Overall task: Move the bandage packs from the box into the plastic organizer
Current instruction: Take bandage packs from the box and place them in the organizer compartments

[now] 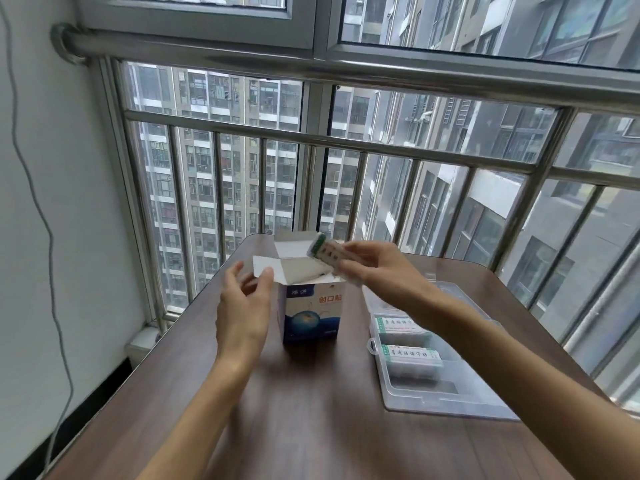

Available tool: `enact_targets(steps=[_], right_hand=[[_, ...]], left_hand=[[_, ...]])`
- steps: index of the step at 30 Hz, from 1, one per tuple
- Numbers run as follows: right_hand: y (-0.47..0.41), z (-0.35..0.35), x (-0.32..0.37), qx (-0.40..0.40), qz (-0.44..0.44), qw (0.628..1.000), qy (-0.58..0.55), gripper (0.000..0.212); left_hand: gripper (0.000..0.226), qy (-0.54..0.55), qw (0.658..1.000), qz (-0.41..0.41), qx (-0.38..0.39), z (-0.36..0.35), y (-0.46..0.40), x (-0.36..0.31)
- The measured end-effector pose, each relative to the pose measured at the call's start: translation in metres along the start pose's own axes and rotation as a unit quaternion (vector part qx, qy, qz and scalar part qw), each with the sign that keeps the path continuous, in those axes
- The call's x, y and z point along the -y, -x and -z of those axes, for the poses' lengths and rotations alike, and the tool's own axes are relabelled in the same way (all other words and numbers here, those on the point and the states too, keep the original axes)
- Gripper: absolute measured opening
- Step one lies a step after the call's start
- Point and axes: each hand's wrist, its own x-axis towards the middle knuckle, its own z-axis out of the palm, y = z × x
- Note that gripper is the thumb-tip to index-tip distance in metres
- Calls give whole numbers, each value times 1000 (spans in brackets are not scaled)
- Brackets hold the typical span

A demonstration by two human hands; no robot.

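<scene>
- Right hand (372,268): raised above the box (311,308), fingers and thumb pinched on one pack (323,254). Pack is tilted, its far end over the box opening, clear of the flaps. Image is motion-blurred here; print on the pack not legible.
- Left hand (244,306): held upright just left of the box, fingers straight-to-relaxed and spread, holding nothing. Thumb tip sits at the edge of the left flap (265,268); contact vs. small gap: cannot tell.
- Hands are apart, one on each side of the box, w/ the box between them.
- Box: white and blue carton w/ red characters on the front, standing upright on the table (311,427), top flaps folded open. Contents not visible from this angle.
- Organizer (446,393): clear plastic, lid open, lying flat on the table to the right of the box, near it but not touching. Right forearm crosses above its far part.
- Organizer contents: 2 packs w/ green-edged labels, one (412,355) in a near compartment, another (393,323) in the compartment behind it, partly hidden by the forearm. Nearest compartment content: cannot tell.
- Table: dark wood-grain top w/ rounded corners, set against a steel railing (346,147).
- Behind the railing: window glass, high-rise blocks (207,168) outside.
- Left: white wall (69,202) w/ a thin grey cable (45,220) hanging down it.
</scene>
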Motion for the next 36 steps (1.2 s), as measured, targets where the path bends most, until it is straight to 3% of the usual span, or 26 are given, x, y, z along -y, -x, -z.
enact_targets(steps=[3,5,7,9,12,16,21,27,32,36], right_hand=[[14,6,-7,67,-102,976,-183,33],[23,6,-15,81,-122,959,-244,30],[34,6,-24,80,-118,952,-272,27],[45,5,-32,74,-106,946,-297,34],[60,6,-41,46,-99,949,-295,32],[72,6,-52,-11,-123,960,-250,21],[77,11,-58,-103,-138,947,-272,19],[86,23,-59,-170,-126,925,-316,12],[89,35,-61,-174,-136,902,-371,18],[91,41,-57,-145,-133,861,-468,18]], left_hand=[[36,-59,983,-158,-73,-3,17,-12],[22,-8,975,-216,-47,-7,33,-26],[20,57,979,-194,38,-14,45,-34],[24,98,978,-114,145,-20,52,-37],[9,76,967,-24,241,-27,52,-34],[9,14,969,-20,246,-34,55,-28],[13,-8,975,-24,222,-50,59,-28],[15,39,956,40,288,-68,64,-40],[21,64,947,14,315,-68,61,-39],[27,127,930,31,344,-58,59,-41]])
